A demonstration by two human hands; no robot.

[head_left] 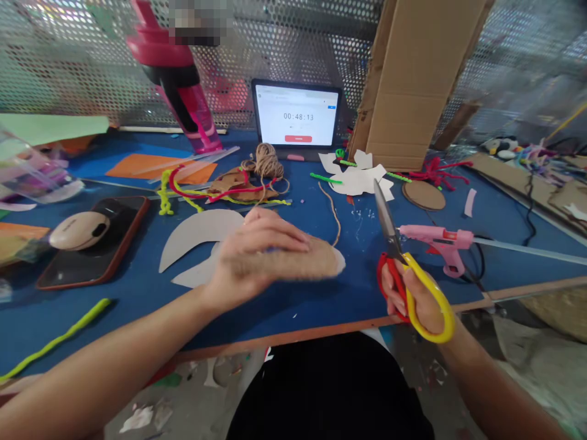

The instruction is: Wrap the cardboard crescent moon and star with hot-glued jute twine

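Observation:
My left hand [257,244] grips a long brown piece wrapped in twine [316,260], with a white rounded tip showing at its right end. Motion blurs its left part. A strand of twine [334,214] trails from behind it along the tabletop. Scissors [389,229] with one red and one yellow handle are in my right hand [413,296]; the blades point up and stand closed or nearly so. Partly under my left hand lies a grey crescent-shaped paper cutout [197,235]. A ball of twine [268,162] sits farther back.
A pink glue gun [440,241] lies right of the scissors. Behind are white paper cutouts [358,180], cardboard discs [424,194], a tablet [298,116] and a tall cardboard piece [408,79]. Leftward are a pink bottle [183,91] and a phone [98,244] under a beige mouse [79,230].

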